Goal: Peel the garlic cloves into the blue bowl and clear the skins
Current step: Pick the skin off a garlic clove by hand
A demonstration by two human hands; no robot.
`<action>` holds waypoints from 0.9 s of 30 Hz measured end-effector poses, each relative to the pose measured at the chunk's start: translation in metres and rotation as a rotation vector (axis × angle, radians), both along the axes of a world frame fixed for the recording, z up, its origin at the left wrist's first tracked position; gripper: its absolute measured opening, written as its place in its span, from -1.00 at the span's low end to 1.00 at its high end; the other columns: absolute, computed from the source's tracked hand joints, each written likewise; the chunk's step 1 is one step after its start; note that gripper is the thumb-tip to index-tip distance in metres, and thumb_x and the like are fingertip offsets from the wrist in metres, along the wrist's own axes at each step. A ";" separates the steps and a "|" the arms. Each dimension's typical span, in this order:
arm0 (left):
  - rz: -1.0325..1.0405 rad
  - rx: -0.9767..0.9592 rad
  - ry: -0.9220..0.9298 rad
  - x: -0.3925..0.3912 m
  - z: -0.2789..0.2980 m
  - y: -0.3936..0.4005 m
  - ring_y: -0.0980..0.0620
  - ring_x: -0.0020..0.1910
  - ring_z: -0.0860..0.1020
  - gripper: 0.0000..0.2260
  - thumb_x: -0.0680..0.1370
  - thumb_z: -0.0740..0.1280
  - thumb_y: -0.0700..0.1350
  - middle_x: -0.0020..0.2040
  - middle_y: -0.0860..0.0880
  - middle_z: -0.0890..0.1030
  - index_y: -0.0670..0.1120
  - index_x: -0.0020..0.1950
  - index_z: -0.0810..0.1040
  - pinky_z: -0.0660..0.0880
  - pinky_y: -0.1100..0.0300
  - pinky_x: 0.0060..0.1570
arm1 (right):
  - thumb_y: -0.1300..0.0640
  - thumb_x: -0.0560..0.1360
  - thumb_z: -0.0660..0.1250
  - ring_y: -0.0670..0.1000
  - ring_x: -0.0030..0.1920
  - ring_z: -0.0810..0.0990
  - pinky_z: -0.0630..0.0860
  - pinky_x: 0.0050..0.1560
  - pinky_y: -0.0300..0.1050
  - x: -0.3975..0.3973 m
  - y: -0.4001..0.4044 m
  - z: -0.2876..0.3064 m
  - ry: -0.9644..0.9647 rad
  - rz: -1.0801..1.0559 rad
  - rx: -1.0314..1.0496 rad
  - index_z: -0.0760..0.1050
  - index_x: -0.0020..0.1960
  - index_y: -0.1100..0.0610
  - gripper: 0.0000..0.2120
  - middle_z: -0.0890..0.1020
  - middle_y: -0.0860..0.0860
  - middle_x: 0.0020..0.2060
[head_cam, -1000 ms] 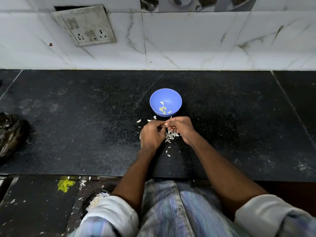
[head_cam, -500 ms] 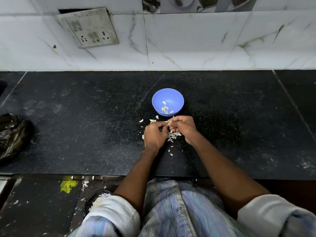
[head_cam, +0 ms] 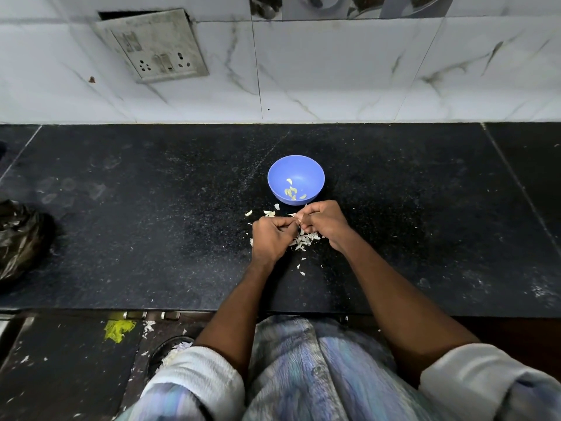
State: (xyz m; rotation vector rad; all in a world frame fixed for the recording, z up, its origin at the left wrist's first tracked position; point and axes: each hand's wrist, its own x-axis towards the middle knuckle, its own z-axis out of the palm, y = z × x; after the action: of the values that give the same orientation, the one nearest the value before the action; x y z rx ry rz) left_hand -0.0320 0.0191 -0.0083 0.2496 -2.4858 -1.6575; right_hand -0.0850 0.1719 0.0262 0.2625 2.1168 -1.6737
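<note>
Nothing much had shifted since earlier: left hand (head_cam: 274, 235) and right hand (head_cam: 323, 221) pinched a garlic clove (head_cam: 300, 220) between fingertips, near the blue bowl (head_cam: 296, 170). Probably light, slippery; best gripped endwise.

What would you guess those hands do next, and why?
Probably finish stripping the clove pinched between the left hand and right hand, then drop it into the blue bowl just beyond, where peeled pieces already lie. Skins lie piled beneath the hands.
</note>
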 end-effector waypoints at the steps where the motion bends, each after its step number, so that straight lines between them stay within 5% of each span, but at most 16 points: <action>1: -0.004 0.001 -0.002 -0.001 0.001 0.000 0.09 -0.38 0.55 -0.93 0.55 0.54 -0.07 -0.33 -0.04 0.72 -0.03 -0.04 0.81 0.63 -0.07 -0.28 | 0.41 0.50 0.41 -0.03 -0.35 0.62 0.57 -0.27 -0.21 0.000 0.000 -0.001 -0.002 -0.009 -0.001 0.69 -0.08 0.30 -0.91 0.70 0.10 -0.36; 17: 0.054 -0.050 0.033 -0.003 -0.005 0.008 0.18 -0.42 0.36 -0.83 0.53 0.50 -0.12 -0.44 -0.07 0.59 -0.11 -0.26 0.73 0.48 -0.02 -0.40 | 0.41 0.52 0.40 -0.07 -0.35 0.61 0.59 -0.27 -0.23 -0.003 -0.001 -0.012 -0.052 -0.049 -0.088 0.68 -0.04 0.33 -0.91 0.70 0.13 -0.29; 22: 0.003 -0.064 0.020 -0.004 -0.001 0.009 0.04 -0.31 0.68 -0.90 0.56 0.51 -0.04 -0.27 0.07 0.74 -0.04 -0.06 0.80 0.62 0.03 -0.24 | 0.45 0.49 0.38 -0.03 -0.34 0.62 0.62 -0.17 -0.15 -0.006 0.005 -0.013 -0.051 -0.051 -0.119 0.67 -0.09 0.28 -0.87 0.72 0.14 -0.29; 27: 0.025 -0.036 0.022 -0.005 -0.001 0.011 0.11 -0.34 0.66 -0.93 0.52 0.56 -0.10 -0.27 0.07 0.75 -0.08 -0.05 0.81 0.63 0.04 -0.27 | 0.47 0.47 0.38 -0.04 -0.39 0.59 0.59 -0.27 -0.20 -0.007 0.007 -0.010 -0.051 -0.032 -0.088 0.67 -0.07 0.35 -0.88 0.68 0.18 -0.31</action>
State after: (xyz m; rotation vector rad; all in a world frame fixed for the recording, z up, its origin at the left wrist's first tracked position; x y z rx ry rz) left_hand -0.0367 0.0306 -0.0094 0.2558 -2.4830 -1.5959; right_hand -0.0917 0.1792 0.0159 0.3105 2.0063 -1.7552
